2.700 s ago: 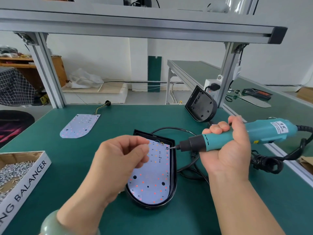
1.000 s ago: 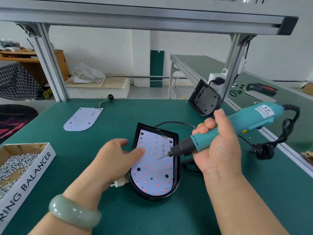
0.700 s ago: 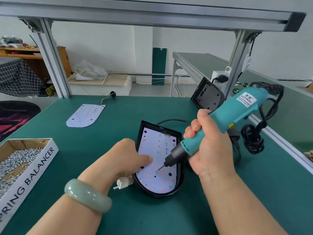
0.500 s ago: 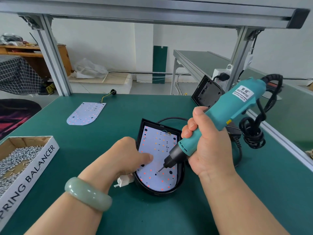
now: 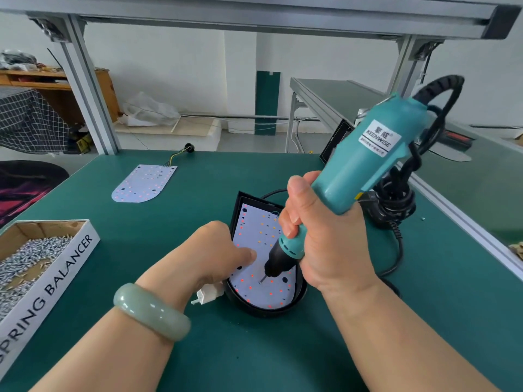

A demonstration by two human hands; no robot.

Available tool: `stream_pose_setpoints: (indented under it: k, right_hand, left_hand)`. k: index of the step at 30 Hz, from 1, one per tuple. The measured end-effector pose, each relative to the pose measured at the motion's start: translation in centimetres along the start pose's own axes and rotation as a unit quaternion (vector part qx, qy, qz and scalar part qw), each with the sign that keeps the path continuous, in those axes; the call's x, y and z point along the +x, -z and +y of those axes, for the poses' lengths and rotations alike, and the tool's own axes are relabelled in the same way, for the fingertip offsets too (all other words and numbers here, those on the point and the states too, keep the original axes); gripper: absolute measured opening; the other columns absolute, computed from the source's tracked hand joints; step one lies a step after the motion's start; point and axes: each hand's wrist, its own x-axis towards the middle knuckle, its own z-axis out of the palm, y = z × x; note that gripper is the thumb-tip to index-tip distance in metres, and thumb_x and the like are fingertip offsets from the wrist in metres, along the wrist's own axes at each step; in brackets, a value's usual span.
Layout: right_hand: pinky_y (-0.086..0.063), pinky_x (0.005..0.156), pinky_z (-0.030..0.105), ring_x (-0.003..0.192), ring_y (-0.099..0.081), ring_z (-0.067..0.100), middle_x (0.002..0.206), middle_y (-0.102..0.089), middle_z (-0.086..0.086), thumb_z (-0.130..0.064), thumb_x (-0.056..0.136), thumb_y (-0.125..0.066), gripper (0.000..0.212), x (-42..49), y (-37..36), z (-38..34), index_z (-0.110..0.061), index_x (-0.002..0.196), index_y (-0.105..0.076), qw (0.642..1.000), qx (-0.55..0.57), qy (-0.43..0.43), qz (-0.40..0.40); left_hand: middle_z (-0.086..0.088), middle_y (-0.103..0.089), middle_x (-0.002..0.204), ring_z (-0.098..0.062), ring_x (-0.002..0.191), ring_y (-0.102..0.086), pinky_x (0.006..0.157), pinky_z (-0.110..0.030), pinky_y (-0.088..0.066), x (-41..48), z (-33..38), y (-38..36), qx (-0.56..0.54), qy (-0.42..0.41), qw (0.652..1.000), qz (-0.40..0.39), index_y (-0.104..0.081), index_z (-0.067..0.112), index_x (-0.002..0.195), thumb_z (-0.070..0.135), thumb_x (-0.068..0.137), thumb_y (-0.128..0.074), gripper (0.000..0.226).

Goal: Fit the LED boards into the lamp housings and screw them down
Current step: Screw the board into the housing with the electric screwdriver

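Centre frame: right hand [image 5: 325, 244] wrapped round a teal electric screwdriver [image 5: 368, 165], bit on the LED board [image 5: 256, 227] seated in the black lamp housing [image 5: 266, 312]. Left hand [image 5: 209, 250] thumb pins the board; other fingers hidden, grip unclear. Advice: driver square, press straight down. Green bench mat [image 5: 198, 179] — box of screws [image 5: 36, 250] lower left, workshop behind.

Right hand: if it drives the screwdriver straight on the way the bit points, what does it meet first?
The LED board in the black housing. The screwdriver bit tip looks already down on it near the rounded end, though actual contact is hard to confirm from this angle.
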Motion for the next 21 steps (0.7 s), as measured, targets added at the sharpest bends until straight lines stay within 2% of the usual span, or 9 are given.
stream_pose_setpoints:
  k: [7, 11, 15, 21]
  right_hand:
    - [-0.038, 0.046, 0.023, 0.039, -0.038, 0.014, 0.045, -0.042, -0.002, -0.014, 0.080, -0.063, 0.021, -0.1, -0.1, 0.0, -0.021, 0.065, -0.051, 1.000, -0.011, 0.009, 0.004]
    - [-0.040, 0.048, 0.023, 0.042, -0.041, 0.013, 0.047, -0.046, -0.004, -0.012, 0.082, -0.062, 0.020, -0.2, 0.1, 0.1, -0.028, 0.070, -0.061, 0.999, 0.006, 0.017, -0.036]
    - [-0.042, 0.051, 0.022, 0.042, -0.045, 0.013, 0.049, -0.050, -0.004, -0.020, 0.079, -0.067, 0.005, -0.1, 0.6, 0.0, -0.025, 0.079, -0.066, 0.998, 0.037, 0.039, -0.045]
    - [-0.042, 0.054, 0.024, 0.046, -0.047, 0.013, 0.051, -0.051, -0.003, -0.024, 0.077, -0.067, 0.010, -0.1, 0.9, -0.5, -0.020, 0.086, -0.064, 0.994, 0.071, 0.053, -0.068]
  left_hand:
    - [-0.008, -0.037, 0.068, -0.021, 0.061, -0.031, 0.059, -0.030, -0.027, 0.2, 0.0, 0.0, 0.009, -0.010, 1.000, 0.001, -0.041, 0.011, 0.071, 0.026, 0.080, -0.067, 0.031]
    - [-0.009, -0.038, 0.069, -0.021, 0.062, -0.033, 0.060, -0.030, -0.028, 0.2, -0.1, 0.0, -0.004, -0.011, 1.000, -0.013, -0.044, 0.011, 0.071, 0.025, 0.080, -0.067, 0.028]
    - [-0.008, -0.042, 0.069, -0.021, 0.061, -0.035, 0.059, -0.028, -0.030, 0.2, 0.1, 0.0, -0.001, -0.001, 1.000, -0.007, -0.045, 0.011, 0.073, 0.027, 0.080, -0.067, 0.028]
    - [0.000, -0.036, 0.059, -0.021, 0.052, -0.030, 0.049, -0.026, -0.024, 0.0, 0.8, 0.2, 0.065, 0.009, 0.998, 0.012, -0.036, 0.014, 0.064, 0.032, 0.081, -0.069, 0.041]
